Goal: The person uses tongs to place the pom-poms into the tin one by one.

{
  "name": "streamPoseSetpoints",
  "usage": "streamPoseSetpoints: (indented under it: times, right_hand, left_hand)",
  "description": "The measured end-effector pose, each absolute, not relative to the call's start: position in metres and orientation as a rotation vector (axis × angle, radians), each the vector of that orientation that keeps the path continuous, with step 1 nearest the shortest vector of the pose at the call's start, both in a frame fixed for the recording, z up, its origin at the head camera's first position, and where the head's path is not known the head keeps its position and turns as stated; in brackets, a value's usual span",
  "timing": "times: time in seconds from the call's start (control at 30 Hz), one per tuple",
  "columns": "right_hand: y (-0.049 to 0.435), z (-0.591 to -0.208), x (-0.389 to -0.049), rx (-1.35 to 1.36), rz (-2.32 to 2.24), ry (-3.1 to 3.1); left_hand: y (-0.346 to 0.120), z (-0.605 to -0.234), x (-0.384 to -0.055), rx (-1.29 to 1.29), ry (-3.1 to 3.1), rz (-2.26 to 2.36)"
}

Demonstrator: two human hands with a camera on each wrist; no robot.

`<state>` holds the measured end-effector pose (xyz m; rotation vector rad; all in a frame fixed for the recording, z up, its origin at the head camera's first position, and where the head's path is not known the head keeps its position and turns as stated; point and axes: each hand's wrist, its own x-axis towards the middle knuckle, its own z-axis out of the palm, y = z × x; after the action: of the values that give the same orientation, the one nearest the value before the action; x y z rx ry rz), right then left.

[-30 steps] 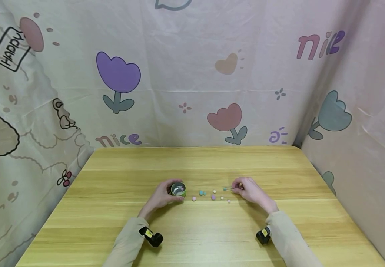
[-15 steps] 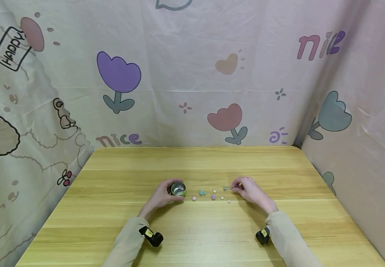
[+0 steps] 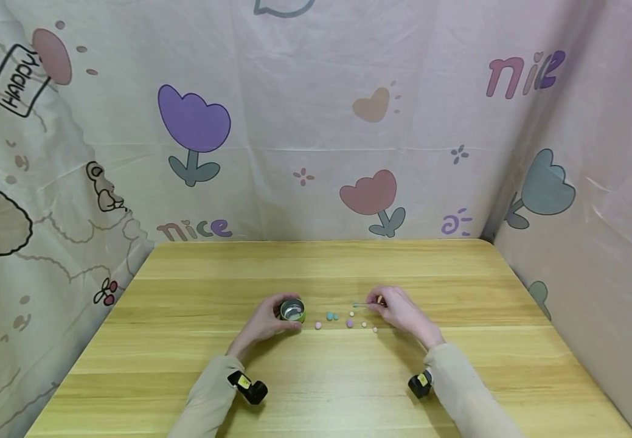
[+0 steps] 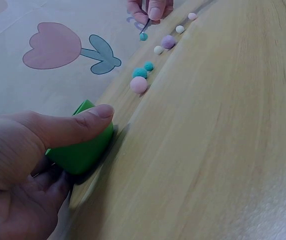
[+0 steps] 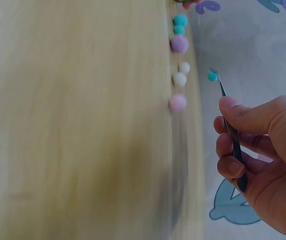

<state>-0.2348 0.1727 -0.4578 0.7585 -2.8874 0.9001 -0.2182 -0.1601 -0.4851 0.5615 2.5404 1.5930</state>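
Note:
My left hand (image 3: 266,319) grips a small round tin (image 3: 292,310), green outside and silvery inside, on the wooden table. In the left wrist view the thumb lies along the green wall (image 4: 85,155). My right hand (image 3: 400,309) pinches dark metal tweezers (image 5: 231,131) between thumb and fingers. Their bent tips hold a small turquoise pompom (image 5: 212,75), raised above the table. Between the hands several loose pompoms lie in a scattered row: a pink one (image 4: 139,85), turquoise ones (image 4: 140,73), a purple one (image 3: 350,323), cream ones and a small pale pink one (image 5: 177,102).
A wooden table (image 3: 316,377) reaches back to a printed cloth (image 3: 294,121) that hangs behind and at both sides. Black wrist cameras (image 3: 249,388) are strapped over the beige sleeves (image 3: 474,389).
My right hand has lifted and moved left with the tweezers, carrying the turquoise pompom up off the table. The left hand and the tin stay where they were.

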Motion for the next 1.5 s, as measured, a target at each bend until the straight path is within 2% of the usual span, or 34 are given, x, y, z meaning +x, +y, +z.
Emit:
streamPoseSetpoints:
  times: [0.67,0.9,1.13,1.5]
  right_hand:
    - [0.119,-0.444,-0.233,0.915,0.973,-2.827]
    - [0.101,-0.442,-0.232,0.951,1.151,-2.896]
    - [0.085,-0.446,-0.235,1.039,0.967,-2.827]
    - [0.069,-0.451,-0.239,1.078,0.924,-2.798]
  left_hand:
    - [-0.160,-0.483,-0.217,0.556,2.529,1.586]
    - [-0.160,-0.482,-0.217,0.562,2.517,1.598]
    - [-0.161,-0.482,-0.215,0.576,2.488,1.624]
    - [-0.160,-0.483,-0.215,0.561,2.484,1.638]
